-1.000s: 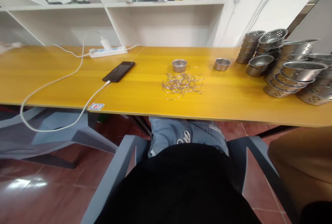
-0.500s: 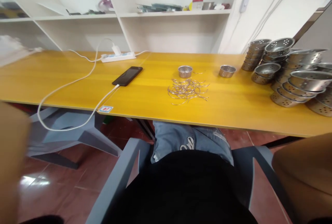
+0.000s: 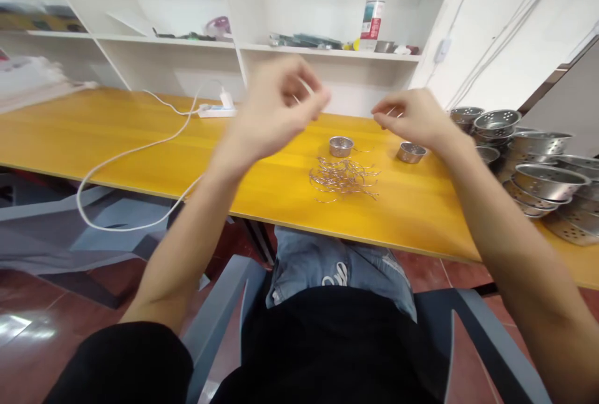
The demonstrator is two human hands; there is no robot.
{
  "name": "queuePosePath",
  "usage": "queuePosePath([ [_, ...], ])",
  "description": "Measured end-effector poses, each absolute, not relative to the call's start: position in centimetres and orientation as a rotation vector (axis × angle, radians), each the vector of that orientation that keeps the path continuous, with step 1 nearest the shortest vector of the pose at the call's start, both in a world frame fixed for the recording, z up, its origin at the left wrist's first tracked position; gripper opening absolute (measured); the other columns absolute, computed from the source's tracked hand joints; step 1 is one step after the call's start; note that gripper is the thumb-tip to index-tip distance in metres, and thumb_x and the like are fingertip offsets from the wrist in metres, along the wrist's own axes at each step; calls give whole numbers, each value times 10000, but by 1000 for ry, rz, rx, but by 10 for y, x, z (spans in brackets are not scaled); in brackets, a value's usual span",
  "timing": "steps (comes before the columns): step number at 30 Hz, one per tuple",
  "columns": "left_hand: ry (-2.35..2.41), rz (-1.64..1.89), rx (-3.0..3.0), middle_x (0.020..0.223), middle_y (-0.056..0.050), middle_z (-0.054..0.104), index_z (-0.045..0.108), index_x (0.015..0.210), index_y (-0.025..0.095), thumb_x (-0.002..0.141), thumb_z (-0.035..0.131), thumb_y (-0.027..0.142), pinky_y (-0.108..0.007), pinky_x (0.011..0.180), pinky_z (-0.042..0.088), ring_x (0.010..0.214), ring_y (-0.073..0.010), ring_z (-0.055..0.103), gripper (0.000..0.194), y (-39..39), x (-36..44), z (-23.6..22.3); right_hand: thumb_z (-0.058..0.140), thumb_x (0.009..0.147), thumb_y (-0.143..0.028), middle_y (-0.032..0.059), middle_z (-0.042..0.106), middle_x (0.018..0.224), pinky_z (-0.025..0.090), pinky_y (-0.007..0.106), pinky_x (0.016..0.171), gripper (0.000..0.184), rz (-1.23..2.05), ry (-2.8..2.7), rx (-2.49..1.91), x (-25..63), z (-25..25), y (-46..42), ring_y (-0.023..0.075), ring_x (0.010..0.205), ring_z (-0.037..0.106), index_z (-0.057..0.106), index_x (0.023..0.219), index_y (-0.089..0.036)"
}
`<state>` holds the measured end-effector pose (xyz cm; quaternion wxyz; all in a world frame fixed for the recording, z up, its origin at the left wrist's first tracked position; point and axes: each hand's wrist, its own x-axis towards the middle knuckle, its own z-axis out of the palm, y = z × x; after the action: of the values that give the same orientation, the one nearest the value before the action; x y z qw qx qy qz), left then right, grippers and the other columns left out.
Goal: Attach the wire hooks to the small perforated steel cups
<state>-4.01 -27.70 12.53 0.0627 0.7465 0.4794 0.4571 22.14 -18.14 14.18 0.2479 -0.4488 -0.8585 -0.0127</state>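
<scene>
My left hand [image 3: 285, 101] is raised above the table, blurred by motion. Its fingers curl loosely, with gaps between them and the thumb, and I make out nothing held. My right hand [image 3: 412, 116] hangs in the air to the right, fingers slightly bent and apart from the thumb, also without a visible object. Between and below the hands lies a tangled pile of thin curved metal wires [image 3: 344, 176]. Just behind the pile stands a small perforated metal cup [image 3: 341, 146]. A second such cup [image 3: 412, 153] sits below my right hand.
Stacks of perforated metal cups [image 3: 545, 182] crowd the table's right end. A white cable [image 3: 135, 148] loops over the front edge from a power strip [image 3: 218, 111]. Behind the yellow table [image 3: 281, 195], a white shelf [image 3: 163, 42] holds a bottle [image 3: 373, 14].
Both hands have come up from the sides to above the table. The view has shifted slightly, and my left arm now hides the phone. The wires and cups lie as before.
</scene>
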Motion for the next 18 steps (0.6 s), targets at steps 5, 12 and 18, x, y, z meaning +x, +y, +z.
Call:
queuePosePath([
  [5,1647,992,2338,1029,-96,779,741,1044,159,935,678,304,-412,980,566,948,-222,706,192,-177,-18,80,537,1029,-172,167,796,1201,572,451,1060,347,-187,-2348,-1301,228,74,-110,306,1146,738,802,1244,-109],
  [12,1679,949,2451,1388,-192,667,643,1320,145,955,689,496,-497,1181,471,1356,-360,591,508,-122,6,33,553,1007,-85,200,735,1333,501,345,1102,339,-173,-2596,-1473,239,30,-90,294,1249,695,766,1271,-91],
  [18,1505,1010,2324,1472,-196,629,573,1397,153,933,707,550,-482,1209,459,1384,-332,595,626,-111,1,-1,554,1006,-71,194,767,1244,520,286,953,270,-117,-2665,-1553,221,40,-90,262,1126,724,753,1188,-92],
])
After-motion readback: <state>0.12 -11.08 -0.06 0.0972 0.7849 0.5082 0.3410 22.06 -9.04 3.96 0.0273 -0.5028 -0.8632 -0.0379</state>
